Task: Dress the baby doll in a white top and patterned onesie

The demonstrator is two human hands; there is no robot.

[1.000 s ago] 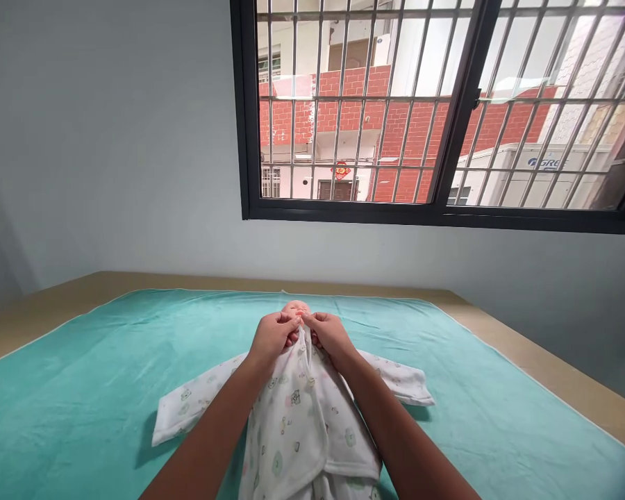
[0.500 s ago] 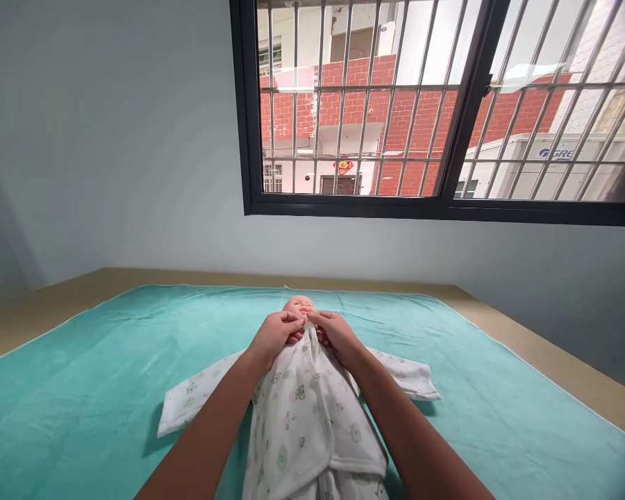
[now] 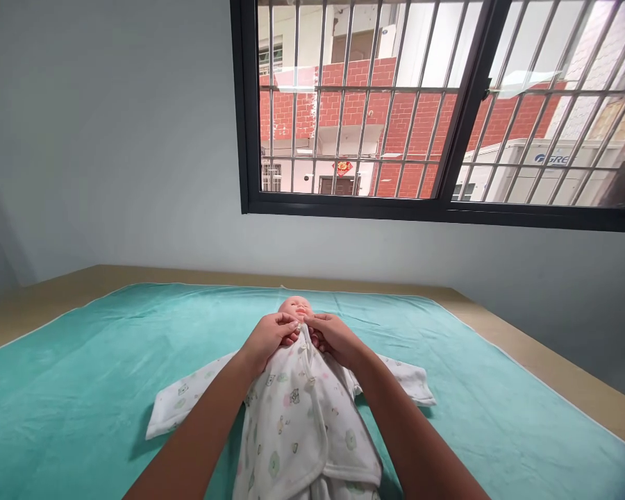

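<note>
A baby doll (image 3: 296, 305) lies on its back, head toward the wall, in a white printed baby top (image 3: 296, 417). The top's front flaps overlap, and its sleeves spread out to both sides. At the doll's neck my left hand (image 3: 271, 338) pinches the left side of the collar. Close by, my right hand (image 3: 336, 337) pinches the collar's right side, with the fingertips almost meeting under the doll's chin. Small fastenings (image 3: 310, 381) show along the front edge. The fingertips partly hide the neckline.
A turquoise cloth (image 3: 83, 389) covers most of the wooden table (image 3: 542, 347), its edges showing at the back and sides. Behind stands a grey wall (image 3: 109, 139) with a dark-framed barred window (image 3: 344, 204).
Both hands stay at the collar and have shifted only slightly, the fingertips drawn a little down from the doll's mouth. The whole view has moved a touch.
</note>
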